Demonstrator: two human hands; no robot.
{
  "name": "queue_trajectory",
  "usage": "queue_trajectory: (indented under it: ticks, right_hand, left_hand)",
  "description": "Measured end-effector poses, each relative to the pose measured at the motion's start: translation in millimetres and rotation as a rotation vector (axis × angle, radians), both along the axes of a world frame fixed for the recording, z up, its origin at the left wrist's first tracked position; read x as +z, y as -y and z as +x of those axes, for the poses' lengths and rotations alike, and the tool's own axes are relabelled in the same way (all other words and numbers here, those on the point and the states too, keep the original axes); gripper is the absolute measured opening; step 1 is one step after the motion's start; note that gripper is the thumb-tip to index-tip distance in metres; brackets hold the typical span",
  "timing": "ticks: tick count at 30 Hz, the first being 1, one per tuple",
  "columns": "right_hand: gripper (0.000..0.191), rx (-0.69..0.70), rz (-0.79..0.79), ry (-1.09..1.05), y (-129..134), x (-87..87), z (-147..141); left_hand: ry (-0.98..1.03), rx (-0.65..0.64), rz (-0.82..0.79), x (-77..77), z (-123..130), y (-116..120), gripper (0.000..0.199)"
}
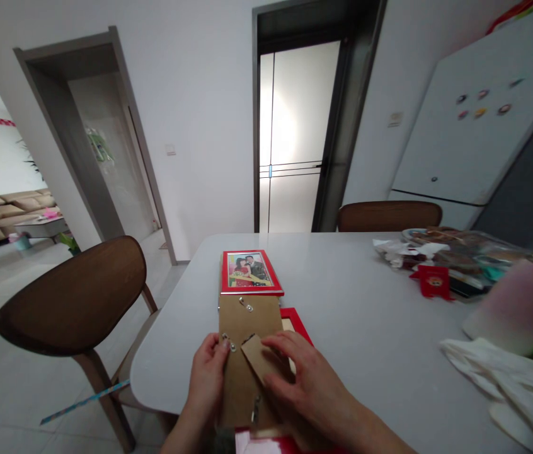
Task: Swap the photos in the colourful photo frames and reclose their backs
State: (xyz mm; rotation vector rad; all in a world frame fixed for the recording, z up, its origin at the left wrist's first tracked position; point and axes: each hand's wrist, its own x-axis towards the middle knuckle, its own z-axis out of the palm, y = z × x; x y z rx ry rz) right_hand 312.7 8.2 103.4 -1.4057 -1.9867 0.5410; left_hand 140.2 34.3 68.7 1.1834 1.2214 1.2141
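Note:
A brown backing board (238, 391) with small metal clips lies face up near the table's front edge. My left hand (207, 369) is closed on its left edge, thumb beside a clip. The fingers of my right hand (302, 375) are closed round a brown stand flap (264, 359), which is lifted at a slant over the board. Just beyond is a red picture frame (225, 277) holding a photo of two people. Part of another red frame (297, 321) shows from under the board on the right, and red and pink material (257, 442) shows below it.
On the white table (351, 328), the right side holds plastic bags (460, 249), a red packet (434, 282), a pink-white container (507, 306) and white cloth (498, 378). Brown chairs stand at the left (77, 293) and far side (389, 216).

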Motion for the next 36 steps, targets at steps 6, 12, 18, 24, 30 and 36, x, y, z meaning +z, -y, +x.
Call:
queue_trajectory:
  ticks: [6, 12, 18, 24, 30, 36]
  right_hand:
    - [0.039, -0.280, -0.097, 0.190, -18, -33.8, 46]
    - [0.047, -0.304, -0.159, 0.216, -25, -47.1, 57]
    - [0.057, -0.323, -0.456, -0.401, -21, -29.4, 52]
    - [0.070, -0.132, -0.646, -1.068, -2, -3.2, 39]
    - [0.072, -0.074, -0.636, -1.181, -2, 3.2, 35]
    - [0.075, -0.129, -0.664, -1.196, -6, -4.6, 37]
  left_hand:
    - [-0.016, 0.078, -0.120, 3.4, -70, -3, 0.025]
    - [-0.210, 0.169, -0.154, -11.3, -116, -9, 0.027]
    - [-0.446, 0.325, 0.046, -6.2, -89, -8, 0.054]
    - [-0.635, -0.254, 0.548, -2.1, 28, 41, 0.066]
    - [-0.811, -0.358, 0.843, -4.7, 74, 53, 0.078]
    - [-0.992, -0.362, 1.018, -13.0, 58, 50, 0.060]
